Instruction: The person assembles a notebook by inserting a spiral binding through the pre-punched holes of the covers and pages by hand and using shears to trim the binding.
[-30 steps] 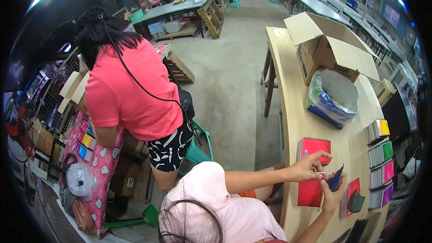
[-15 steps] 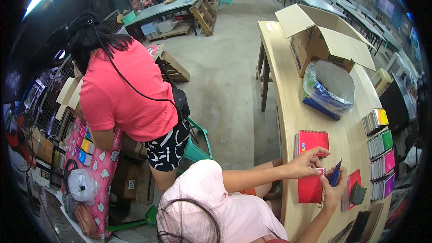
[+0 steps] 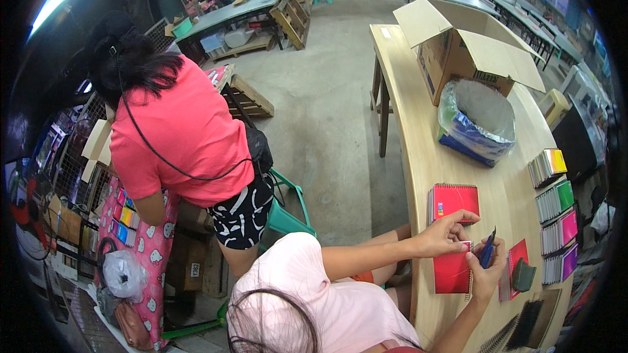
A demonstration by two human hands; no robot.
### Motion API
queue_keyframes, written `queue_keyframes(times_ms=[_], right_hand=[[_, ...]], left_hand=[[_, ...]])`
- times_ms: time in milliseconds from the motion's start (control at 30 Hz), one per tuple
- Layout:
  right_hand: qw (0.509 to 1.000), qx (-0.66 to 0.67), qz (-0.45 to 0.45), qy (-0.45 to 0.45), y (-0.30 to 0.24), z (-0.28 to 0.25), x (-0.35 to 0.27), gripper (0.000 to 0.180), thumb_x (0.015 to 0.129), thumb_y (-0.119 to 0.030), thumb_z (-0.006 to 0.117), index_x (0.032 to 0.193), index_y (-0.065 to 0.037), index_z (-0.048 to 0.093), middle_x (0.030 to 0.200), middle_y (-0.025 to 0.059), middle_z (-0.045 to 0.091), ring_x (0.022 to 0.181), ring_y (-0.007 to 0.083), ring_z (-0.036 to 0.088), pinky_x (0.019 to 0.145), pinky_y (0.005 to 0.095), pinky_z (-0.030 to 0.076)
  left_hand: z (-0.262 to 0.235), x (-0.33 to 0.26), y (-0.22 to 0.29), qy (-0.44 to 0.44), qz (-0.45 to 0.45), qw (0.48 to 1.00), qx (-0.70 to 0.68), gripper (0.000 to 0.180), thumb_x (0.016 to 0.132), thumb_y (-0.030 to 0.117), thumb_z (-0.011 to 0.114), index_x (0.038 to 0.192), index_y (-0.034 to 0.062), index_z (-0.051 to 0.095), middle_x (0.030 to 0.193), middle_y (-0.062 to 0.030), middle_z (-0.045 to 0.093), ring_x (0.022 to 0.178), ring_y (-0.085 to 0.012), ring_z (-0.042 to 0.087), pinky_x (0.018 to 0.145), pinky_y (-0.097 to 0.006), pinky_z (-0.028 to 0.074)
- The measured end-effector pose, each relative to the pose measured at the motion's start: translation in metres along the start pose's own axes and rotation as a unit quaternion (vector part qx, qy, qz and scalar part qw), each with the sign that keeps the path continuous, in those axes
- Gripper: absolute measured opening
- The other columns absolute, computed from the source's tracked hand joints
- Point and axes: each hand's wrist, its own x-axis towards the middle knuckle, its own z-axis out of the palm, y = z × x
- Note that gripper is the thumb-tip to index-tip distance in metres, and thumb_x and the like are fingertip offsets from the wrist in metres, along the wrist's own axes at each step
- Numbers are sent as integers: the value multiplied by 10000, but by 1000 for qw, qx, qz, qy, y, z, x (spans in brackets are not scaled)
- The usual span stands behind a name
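Observation:
A small red spiral notebook lies on the wooden table, its wire binding along the right side. My left hand pinches its top corner by the binding, thumb and fingers closed and one finger stretched out. In my right hand is a blue-handled tool, which looks like small pliers, dark pointed tip up. The right thumb touches the notebook's wire edge. Just beyond the left hand rests a thicker red spiral notebook. To the right, a dark green block-like object sits on another red notebook.
Stacked small notebooks with yellow, green, pink and purple covers line the table's right edge. Farther back stand a plastic-lined bag and an open cardboard box. A co-worker in a pink shirt bends over a pink-covered table at left.
My hands keep nearly the same hold on the notebook and pliers. The co-worker's head and upper body have shifted slightly left. The whole view has moved a little.

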Motion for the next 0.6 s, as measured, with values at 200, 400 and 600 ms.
queue_keyframes(times_ms=[200, 400, 600], right_hand=[[1000, -16, 0, 3, 4, -2, 0, 410, 722, 21, 726, 1056, -76, 509, 814, -9, 525, 724, 73, 500, 658, 219, 412], [1000, -21, 4, -1, 1, -2, 2, 388, 726, 12, 726, 1039, -73, 515, 816, -8, 527, 732, 76, 506, 663, 224, 415], [1000, -13, 23, -2, -1, -1, 4, 383, 723, 20, 720, 1035, -70, 516, 815, -5, 535, 736, 81, 514, 672, 229, 422]], left_hand=[[1, -1, 1, -3, -2, 1000, -20, 627, 886, 15, 681, 1429, 69, 374, 942, -46, 641, 915, -80, 616, 805, -235, 497], [-1, 2, -3, -6, -8, 1000, -25, 630, 882, 7, 680, 1429, 64, 373, 940, -47, 639, 917, -79, 616, 808, -230, 496], [-3, 3, -3, -3, -24, 1000, -20, 638, 876, 5, 685, 1431, 61, 374, 943, -46, 637, 913, -76, 614, 791, -223, 489]])
